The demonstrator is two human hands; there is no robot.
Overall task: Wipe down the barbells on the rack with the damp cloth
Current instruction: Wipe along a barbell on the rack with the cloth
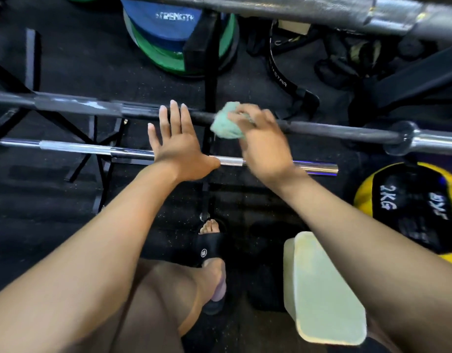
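While the right hand gripped the bunched green cloth against the dark barbell, the left hand lay flat with fingers spread, reaching over the chrome barbell. At four o'clock sat a yellow medicine ball.
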